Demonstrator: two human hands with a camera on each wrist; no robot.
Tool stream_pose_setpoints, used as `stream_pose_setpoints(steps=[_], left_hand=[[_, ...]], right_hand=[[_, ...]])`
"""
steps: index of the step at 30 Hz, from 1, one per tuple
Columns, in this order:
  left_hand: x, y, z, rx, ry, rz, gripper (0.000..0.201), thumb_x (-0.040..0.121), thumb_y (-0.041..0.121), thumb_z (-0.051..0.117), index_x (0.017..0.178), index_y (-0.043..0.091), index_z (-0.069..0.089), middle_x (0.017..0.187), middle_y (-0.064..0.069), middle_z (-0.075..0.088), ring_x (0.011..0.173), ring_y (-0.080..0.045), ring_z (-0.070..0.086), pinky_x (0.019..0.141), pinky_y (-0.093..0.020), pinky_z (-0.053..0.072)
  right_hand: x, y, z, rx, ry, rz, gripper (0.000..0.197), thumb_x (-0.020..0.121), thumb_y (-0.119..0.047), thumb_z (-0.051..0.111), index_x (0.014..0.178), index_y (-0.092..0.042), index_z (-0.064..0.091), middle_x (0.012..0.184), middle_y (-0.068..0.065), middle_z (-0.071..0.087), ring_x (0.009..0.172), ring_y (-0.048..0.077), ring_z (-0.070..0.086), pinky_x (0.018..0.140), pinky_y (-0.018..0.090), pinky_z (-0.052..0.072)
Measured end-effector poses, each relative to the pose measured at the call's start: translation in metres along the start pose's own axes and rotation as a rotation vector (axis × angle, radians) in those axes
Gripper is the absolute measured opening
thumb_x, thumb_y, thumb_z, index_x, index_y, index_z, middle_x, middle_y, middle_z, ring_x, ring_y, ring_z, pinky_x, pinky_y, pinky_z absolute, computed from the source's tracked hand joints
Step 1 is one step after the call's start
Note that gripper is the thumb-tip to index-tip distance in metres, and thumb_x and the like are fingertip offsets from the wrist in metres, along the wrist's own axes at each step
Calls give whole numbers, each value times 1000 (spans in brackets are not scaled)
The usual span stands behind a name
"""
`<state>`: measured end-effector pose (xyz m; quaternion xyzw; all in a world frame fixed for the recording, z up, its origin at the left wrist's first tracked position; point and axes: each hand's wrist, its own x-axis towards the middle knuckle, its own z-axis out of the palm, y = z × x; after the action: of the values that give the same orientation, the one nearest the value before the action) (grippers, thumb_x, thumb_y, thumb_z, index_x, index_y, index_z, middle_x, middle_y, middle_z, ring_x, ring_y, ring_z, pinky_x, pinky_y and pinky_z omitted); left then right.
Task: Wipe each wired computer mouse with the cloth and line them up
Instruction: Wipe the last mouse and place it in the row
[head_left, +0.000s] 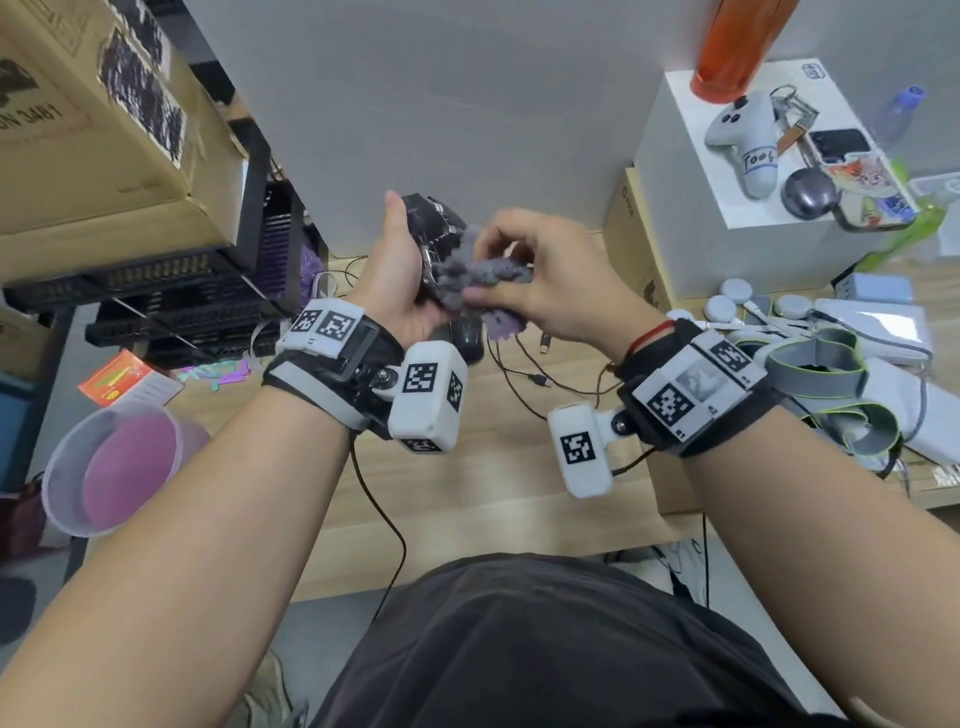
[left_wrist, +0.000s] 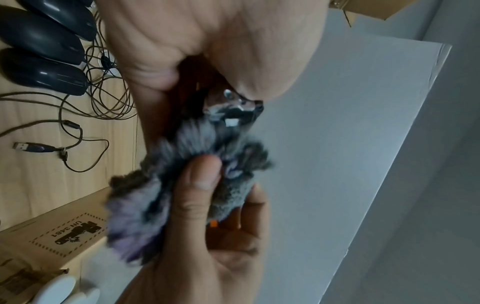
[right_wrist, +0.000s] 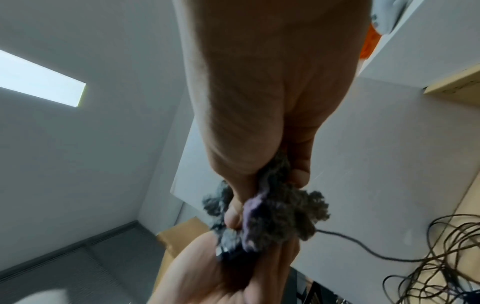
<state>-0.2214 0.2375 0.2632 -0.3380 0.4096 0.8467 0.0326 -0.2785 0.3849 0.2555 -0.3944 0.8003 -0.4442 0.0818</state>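
My left hand (head_left: 400, 260) holds a black wired mouse (head_left: 434, 223) up above the wooden table (head_left: 493, 483), fingers wrapped round its body. My right hand (head_left: 519, 265) pinches a fuzzy grey-purple cloth (head_left: 475, 270) and presses it against that mouse. In the left wrist view the right thumb (left_wrist: 202, 174) bears on the cloth (left_wrist: 145, 205), which covers most of the mouse (left_wrist: 233, 107). Three more black mice (left_wrist: 44, 72) lie side by side on the table, their cables (left_wrist: 103, 98) tangled beside them. One of them (head_left: 465, 335) shows below my hands in the head view.
A loose USB plug (left_wrist: 22, 146) lies on the table. Cardboard boxes (head_left: 104, 130) and black crates (head_left: 171, 291) stand at left, a clear tub (head_left: 114, 467) below them. A white box (head_left: 727, 249) with a controller, grey straps (head_left: 815, 369) and gadgets crowd the right.
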Motion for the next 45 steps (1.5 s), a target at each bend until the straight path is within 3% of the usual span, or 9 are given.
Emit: stream_pose_setpoints(steps=[3, 9, 14, 19, 22, 27, 33, 41, 45], left_hand=[[2, -2, 1, 33, -30, 8, 90, 98, 75, 15, 127, 2, 59, 106, -22, 76, 92, -35, 76, 68, -49, 63], [8, -2, -1, 97, 13, 8, 88, 97, 77, 15, 133, 9, 58, 114, -20, 74, 88, -36, 76, 60, -46, 64], [3, -3, 5, 174, -80, -12, 91, 96, 77, 11, 120, 8, 66, 107, -14, 77, 92, -28, 77, 67, -43, 64], [-2, 2, 12, 184, -131, -16, 86, 98, 74, 13, 98, 8, 69, 78, -16, 75, 64, -30, 74, 53, -43, 62], [1, 2, 10, 273, -142, -15, 91, 98, 75, 14, 79, 11, 76, 79, -14, 74, 65, -30, 70, 55, -35, 60], [10, -6, 6, 286, -174, -21, 70, 100, 73, 20, 124, 24, 65, 105, -5, 71, 90, -20, 66, 70, -38, 56], [4, -1, 10, 124, -205, -24, 70, 102, 59, 32, 62, 17, 71, 69, -7, 67, 61, -24, 65, 59, -32, 56], [2, -7, 7, 355, -233, -40, 60, 95, 64, 30, 90, 13, 61, 72, -6, 56, 61, -25, 55, 62, -32, 40], [4, -1, 1, 295, -269, -21, 62, 94, 64, 32, 100, 12, 64, 87, -12, 61, 70, -26, 55, 61, -32, 38]], right_hand=[[4, 5, -6, -6, 63, 83, 31, 73, -28, 85, 90, -23, 59, 89, -1, 66, 79, 13, 60, 72, 29, 50], [9, -4, 4, 28, -52, -27, 22, 65, -27, 91, 79, -23, 74, 83, -6, 58, 72, -1, 52, 67, 14, 42], [19, 1, -3, 19, 222, 21, 19, 72, -31, 86, 86, -23, 76, 86, 3, 64, 73, 1, 53, 68, 10, 40], [12, -7, 3, -49, -75, -91, 20, 70, -28, 88, 86, -20, 80, 84, -2, 52, 68, 3, 50, 62, 17, 40], [15, -7, -1, -34, -17, -81, 24, 70, -29, 87, 91, -21, 78, 86, -2, 57, 69, 2, 52, 65, 15, 43], [32, -4, -10, -31, 247, 37, 34, 67, -30, 87, 89, -18, 64, 86, -7, 64, 75, 6, 56, 68, 12, 41], [20, -9, -4, -172, -77, -102, 21, 67, -27, 87, 75, -18, 70, 88, -4, 55, 75, 6, 48, 66, 15, 38], [34, 0, -12, 54, 251, 84, 23, 74, -42, 80, 79, -28, 62, 74, -12, 63, 71, 5, 59, 69, 28, 51], [26, 9, -13, 70, 169, 76, 23, 74, -40, 81, 83, -23, 68, 85, -7, 66, 80, 11, 63, 77, 42, 54]])
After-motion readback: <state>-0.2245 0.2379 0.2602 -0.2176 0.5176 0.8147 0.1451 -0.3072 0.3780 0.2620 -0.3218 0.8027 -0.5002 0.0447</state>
